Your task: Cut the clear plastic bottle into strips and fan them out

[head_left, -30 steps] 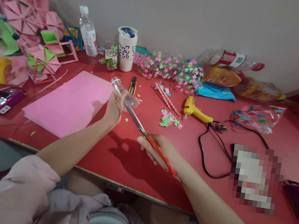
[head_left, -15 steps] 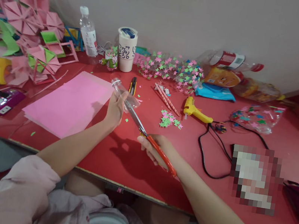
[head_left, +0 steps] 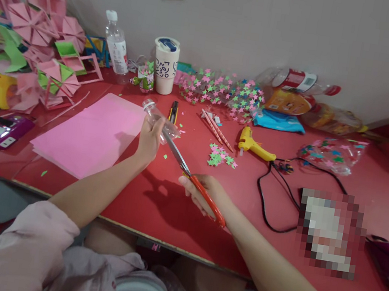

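My left hand (head_left: pixel 150 141) is closed around a clear plastic bottle top (head_left: pixel 151 110), its neck pointing away to the left. In my right hand (head_left: pixel 205 194) are scissors (head_left: pixel 204 196) with orange-red handles, their long blades reaching up-left to the cut end of the bottle piece. The blade tips lie against the plastic beside my left fingers; whether they are inside its rim I cannot tell. Pink paper sheets (head_left: pixel 87 133) lie left of my left hand. A yellow-and-black utility knife (head_left: pixel 173 112) rests just beyond the bottle piece.
Paper stars (head_left: pixel 220 155) lie in a small pile near two pink patterned sticks (head_left: pixel 217 128). A yellow glue gun (head_left: pixel 257 145) with a black cord sits to the right. Along the wall stand a water bottle (head_left: pixel 116 49) and a white tumbler (head_left: pixel 164 69). Pink paper models (head_left: pixel 32 24) crowd the left.
The bottle piece and my left hand have shifted very slightly left. My right hand and the scissors stay almost in the same place.
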`<action>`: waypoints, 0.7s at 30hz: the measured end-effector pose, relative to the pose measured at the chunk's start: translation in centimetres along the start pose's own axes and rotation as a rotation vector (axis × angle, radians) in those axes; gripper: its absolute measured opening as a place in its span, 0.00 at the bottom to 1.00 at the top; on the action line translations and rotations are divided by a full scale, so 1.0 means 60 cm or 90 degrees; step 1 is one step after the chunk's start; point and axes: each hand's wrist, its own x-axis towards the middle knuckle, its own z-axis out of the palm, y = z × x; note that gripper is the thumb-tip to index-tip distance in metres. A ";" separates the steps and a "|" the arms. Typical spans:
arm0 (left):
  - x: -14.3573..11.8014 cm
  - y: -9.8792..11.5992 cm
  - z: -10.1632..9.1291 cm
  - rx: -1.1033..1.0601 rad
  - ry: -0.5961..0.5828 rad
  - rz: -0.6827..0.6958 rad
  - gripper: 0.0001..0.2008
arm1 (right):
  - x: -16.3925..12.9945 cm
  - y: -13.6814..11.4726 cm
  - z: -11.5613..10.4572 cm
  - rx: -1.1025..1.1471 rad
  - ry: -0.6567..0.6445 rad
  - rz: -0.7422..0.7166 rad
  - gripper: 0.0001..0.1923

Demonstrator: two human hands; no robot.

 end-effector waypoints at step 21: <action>-0.004 -0.005 -0.001 0.035 -0.004 0.033 0.05 | 0.002 0.001 -0.002 -0.012 0.030 -0.015 0.30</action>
